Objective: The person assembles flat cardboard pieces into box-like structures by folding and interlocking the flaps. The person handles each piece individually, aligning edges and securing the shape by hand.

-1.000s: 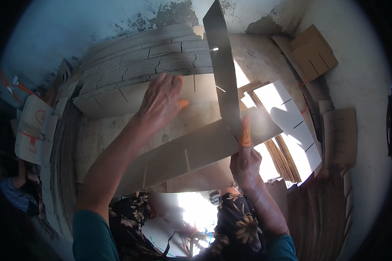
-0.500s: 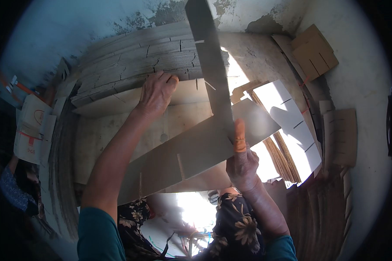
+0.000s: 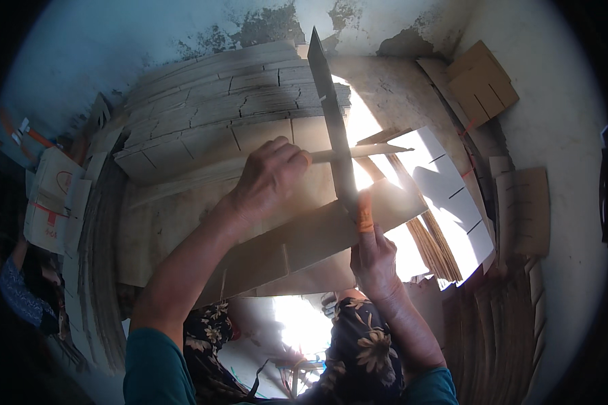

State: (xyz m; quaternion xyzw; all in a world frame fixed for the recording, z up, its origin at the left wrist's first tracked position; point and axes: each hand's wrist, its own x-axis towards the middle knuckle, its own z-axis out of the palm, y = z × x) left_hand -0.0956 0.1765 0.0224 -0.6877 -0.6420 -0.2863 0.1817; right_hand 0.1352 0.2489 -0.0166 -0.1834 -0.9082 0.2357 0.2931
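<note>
My left hand [image 3: 271, 177] is closed on the edge of a slotted cardboard strip [image 3: 375, 151], held near its middle. This strip crosses a second strip [image 3: 332, 115] that stands out away from me, seen nearly edge-on. Whether their slots are seated in each other cannot be made out. My right hand [image 3: 377, 262], with an orange cover [image 3: 365, 210] on one finger, grips a long slotted strip [image 3: 297, 243] lying slantwise over my lap. The second strip meets that long one close to the orange cover. Part of my right hand's grip is hidden behind the cardboard.
Stacks of slotted grey cardboard [image 3: 223, 88] lie at the back against the wall. A sunlit pile of strips [image 3: 446, 196] stands at the right, with brown cardboard pieces [image 3: 483, 84] beyond. A white carton [image 3: 47, 199] and another person's sleeve [image 3: 21, 293] are at the left.
My left hand has moved right and toward me, bringing a strip away from the back stack and across the standing strip. The standing strip has turned more edge-on; my right hand stays almost still.
</note>
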